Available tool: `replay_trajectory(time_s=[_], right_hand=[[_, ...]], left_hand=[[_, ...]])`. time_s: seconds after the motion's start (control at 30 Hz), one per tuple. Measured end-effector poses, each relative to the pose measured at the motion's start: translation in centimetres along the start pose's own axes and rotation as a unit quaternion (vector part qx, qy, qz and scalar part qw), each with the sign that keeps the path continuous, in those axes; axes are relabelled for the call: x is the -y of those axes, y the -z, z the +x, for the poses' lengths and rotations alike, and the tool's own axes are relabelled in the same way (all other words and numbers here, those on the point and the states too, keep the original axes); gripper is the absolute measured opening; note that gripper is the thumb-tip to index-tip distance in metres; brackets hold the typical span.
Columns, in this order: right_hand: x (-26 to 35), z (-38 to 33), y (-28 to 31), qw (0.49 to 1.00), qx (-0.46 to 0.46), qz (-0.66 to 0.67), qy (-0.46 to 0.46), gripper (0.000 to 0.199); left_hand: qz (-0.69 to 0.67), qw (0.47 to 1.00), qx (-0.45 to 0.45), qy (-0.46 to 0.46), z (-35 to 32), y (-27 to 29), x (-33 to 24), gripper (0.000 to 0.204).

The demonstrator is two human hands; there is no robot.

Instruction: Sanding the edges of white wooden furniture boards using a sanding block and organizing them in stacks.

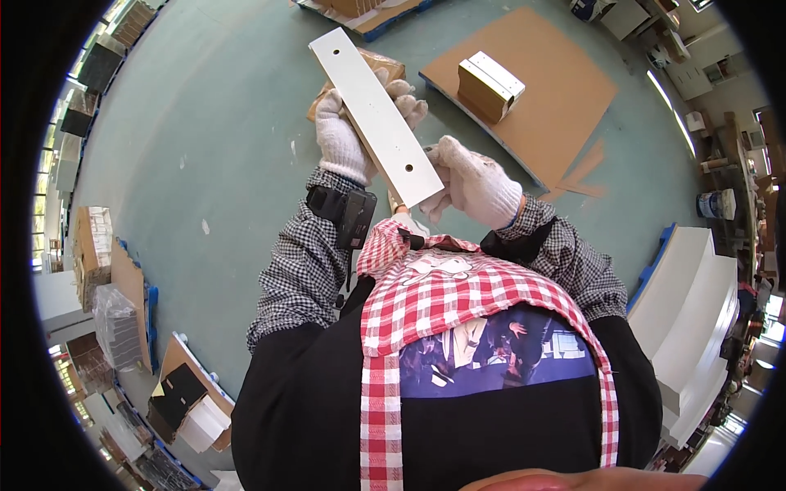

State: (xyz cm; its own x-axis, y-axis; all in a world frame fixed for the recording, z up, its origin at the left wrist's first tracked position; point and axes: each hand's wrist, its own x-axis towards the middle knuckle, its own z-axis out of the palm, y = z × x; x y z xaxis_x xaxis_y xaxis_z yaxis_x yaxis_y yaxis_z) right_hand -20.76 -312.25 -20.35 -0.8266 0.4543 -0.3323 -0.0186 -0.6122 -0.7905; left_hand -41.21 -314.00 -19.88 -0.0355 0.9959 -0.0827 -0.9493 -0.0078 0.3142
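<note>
A long white board (377,114) with a dark round hole near each end is held up in front of me, slanting from far left to near right. My left hand (342,146), in a white knit glove, is closed around it from below, thumb at the left edge and fingertips showing past the right edge. At the near end, my gloved right hand (481,182) has its fingers curled against the board's right edge; some fingertips are hidden behind it. A small dark device (356,219) is strapped to my left wrist.
Beyond the board sits a brown box (385,64) on the green floor. Right of it, a cardboard sheet (565,98) on a blue pallet bears a stack of white-topped pieces (493,80). Large white panels (684,303) stand at right; a wrapped stack (117,327) stands at left.
</note>
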Motion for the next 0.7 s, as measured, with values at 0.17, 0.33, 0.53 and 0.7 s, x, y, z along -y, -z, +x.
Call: replay_trajectory(time_s=[0.17,0.33,0.53,0.7], right_hand=[[5.1,4.7,2.0,0.999,-0.008,0.045,0.013,0.061],[9.6,9.3,5.6,0.998,-0.04,0.029,0.042,0.052],[14.2,14.2,10.1,0.997,-0.074,0.006,0.036,0.068],[18.6,18.9,10.7,0.884,-0.143,-0.429,0.118,0.101]], left_hand=[[-0.038,0.996,0.076,0.03,8.0,1.6,-3.3,0.054],[0.001,1.0,-0.004,0.004,14.7,-0.2,-6.2,0.055],[-0.007,0.999,-0.032,-0.005,21.8,0.7,-7.5,0.052],[0.067,0.993,-0.082,-0.042,28.3,0.0,-6.3,0.051]])
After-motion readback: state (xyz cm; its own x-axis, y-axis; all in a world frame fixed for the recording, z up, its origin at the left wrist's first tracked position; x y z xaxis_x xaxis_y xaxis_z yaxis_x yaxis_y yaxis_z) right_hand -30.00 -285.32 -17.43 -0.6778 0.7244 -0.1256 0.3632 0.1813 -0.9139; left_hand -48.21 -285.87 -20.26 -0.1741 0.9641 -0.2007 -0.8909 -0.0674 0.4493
